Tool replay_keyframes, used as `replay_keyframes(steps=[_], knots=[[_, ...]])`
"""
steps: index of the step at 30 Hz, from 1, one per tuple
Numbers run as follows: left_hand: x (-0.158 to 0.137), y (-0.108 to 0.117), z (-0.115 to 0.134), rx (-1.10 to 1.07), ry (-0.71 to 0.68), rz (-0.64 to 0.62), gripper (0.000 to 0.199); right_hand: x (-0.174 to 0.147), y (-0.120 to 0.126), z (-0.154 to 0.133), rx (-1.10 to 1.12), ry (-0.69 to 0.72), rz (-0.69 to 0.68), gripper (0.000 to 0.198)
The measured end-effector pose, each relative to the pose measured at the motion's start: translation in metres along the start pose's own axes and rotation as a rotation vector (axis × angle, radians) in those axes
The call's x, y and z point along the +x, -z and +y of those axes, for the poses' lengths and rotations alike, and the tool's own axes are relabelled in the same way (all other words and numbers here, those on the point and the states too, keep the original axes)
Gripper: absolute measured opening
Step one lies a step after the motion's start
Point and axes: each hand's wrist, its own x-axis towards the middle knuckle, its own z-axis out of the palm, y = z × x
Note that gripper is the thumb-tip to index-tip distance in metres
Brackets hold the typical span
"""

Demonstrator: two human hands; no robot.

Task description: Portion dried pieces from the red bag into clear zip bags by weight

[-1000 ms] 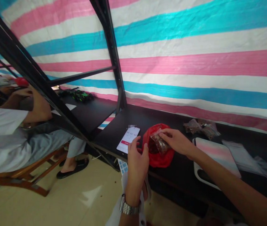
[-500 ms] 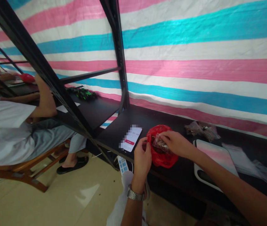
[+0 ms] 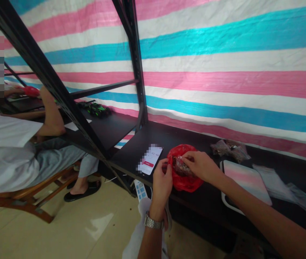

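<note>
A red plastic bag (image 3: 188, 183) lies open on the black table, with small brown pieces inside that I cannot name. My left hand (image 3: 162, 177) is closed on the bag's left rim, thumb against fingers. Over the bag's mouth, my right hand (image 3: 200, 163) pinches a small clear plastic bag (image 3: 180, 164) that holds some brown contents. A phone (image 3: 151, 160) with a timer on its screen lies just left of my left hand. To the right of the red bag sits a white scale (image 3: 247, 183) with a shiny top, partly covered by my right forearm.
Filled clear bags (image 3: 231, 149) lie at the back of the table. Flat clear bags (image 3: 275, 183) are right of the scale. A black metal post (image 3: 139, 72) rises on the left. Beyond it a person (image 3: 7, 144) sits near a green-black toy car (image 3: 96, 108).
My right hand and the small clear bag have shifted slightly to the left over the red bag. The left hand keeps its hold on the rim. The view has moved a little.
</note>
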Motion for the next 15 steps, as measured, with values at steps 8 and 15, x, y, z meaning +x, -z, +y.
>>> replay_keyframes(steps=[8,15], knots=[[0.000,0.001,0.002,0.006,0.005,0.009,0.027,0.001,0.001,0.007,0.009,-0.017,0.047,0.027],[0.000,0.001,0.003,0.014,-0.003,0.017,0.024,0.002,-0.006,0.012,0.064,0.007,0.056,0.026]])
